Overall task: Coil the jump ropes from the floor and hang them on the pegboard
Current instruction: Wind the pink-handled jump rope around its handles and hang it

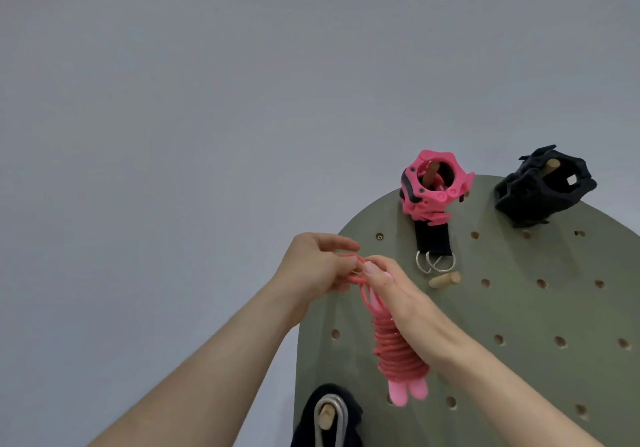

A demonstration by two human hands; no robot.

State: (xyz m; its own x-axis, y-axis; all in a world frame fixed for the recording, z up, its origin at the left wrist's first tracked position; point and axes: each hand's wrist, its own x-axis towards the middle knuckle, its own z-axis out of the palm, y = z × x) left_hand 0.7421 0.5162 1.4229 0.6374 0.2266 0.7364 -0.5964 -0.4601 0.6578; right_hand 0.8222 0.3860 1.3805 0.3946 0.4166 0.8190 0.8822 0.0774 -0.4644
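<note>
Since the pink jump rope [398, 353] is already wound into a tight bundle, its coiling looks done. My left grip [318, 263] and right grip [391, 294] both pinch its top loop, in front of the pegboard [519, 311]. Hanging it, perhaps on the bare wooden peg [445, 279] nearby, remains.

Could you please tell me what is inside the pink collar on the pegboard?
A wooden peg stands inside the pink collar; its base, where it meets the pegboard, is covered by the collar.
</note>
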